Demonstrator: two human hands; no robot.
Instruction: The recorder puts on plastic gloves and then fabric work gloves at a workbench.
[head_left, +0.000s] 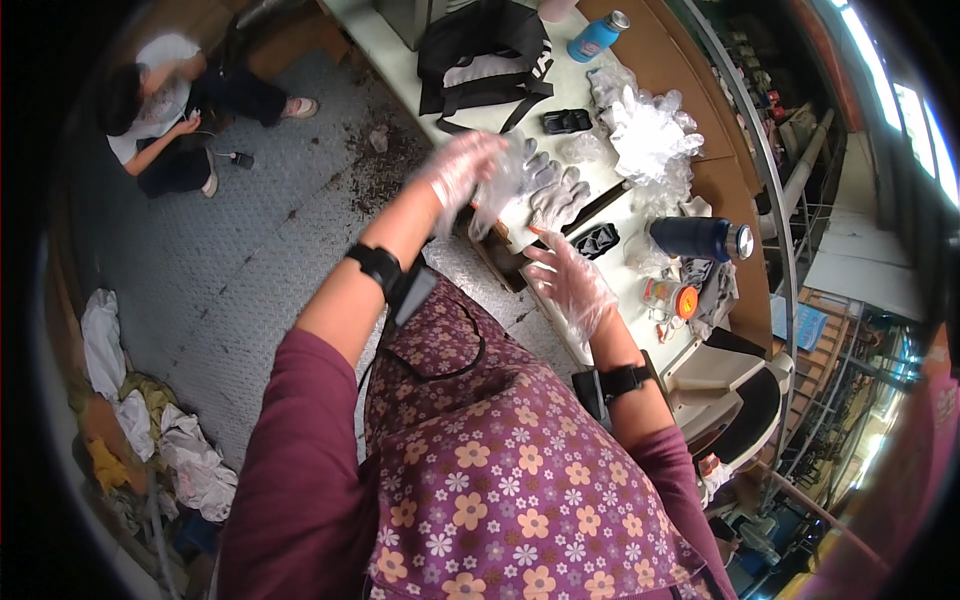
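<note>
Over the white tabletop [378, 40], upper centre, clear plastic [503, 185] hangs at the blurred left hand [465, 168], grip I can't make out; right hand [575, 285] has fingers apart. Slow, gentle handling should prevent tearing.

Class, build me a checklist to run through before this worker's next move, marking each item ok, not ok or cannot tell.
1. Left hand covered: ok, in a clear plastic glove.
2. Right hand covered and free: ok, also in clear plastic, fingers spread, nothing seen in its grasp.
3. Left hand's grip on the thin, clear plastic piece beside it: cannot tell, motion blur.
4. White tabletop uncluttered: not ok, a shiny heap of clear plastic lies near the grey knitted gloves.
5. Dark blue cylindrical bottle closed: ok, silver cap on.
6. Clear jar closed: ok, orange lid on.
</note>
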